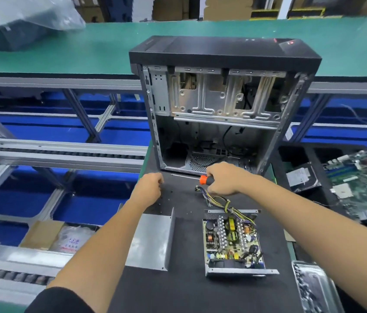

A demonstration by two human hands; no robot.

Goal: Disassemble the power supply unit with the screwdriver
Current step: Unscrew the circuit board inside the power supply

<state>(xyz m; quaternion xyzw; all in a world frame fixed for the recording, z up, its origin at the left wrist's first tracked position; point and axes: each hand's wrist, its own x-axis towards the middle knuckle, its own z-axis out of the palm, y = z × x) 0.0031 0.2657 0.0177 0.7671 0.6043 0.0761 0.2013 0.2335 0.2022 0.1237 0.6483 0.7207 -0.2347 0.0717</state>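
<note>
We see a green-topped bench [110,41], aluminium conveyor rails [60,152], blue bins [18,204] beneath, cardboard boxes [171,7] behind.

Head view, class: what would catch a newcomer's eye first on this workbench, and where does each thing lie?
The open computer case stands at the back of the black mat, its bare metal frame showing. Nearer, right of centre, lies the opened power supply unit, circuit board exposed, with its removed metal cover beside it on the left. Between them and the case, the right hand grips an orange-and-black screwdriver.
</note>
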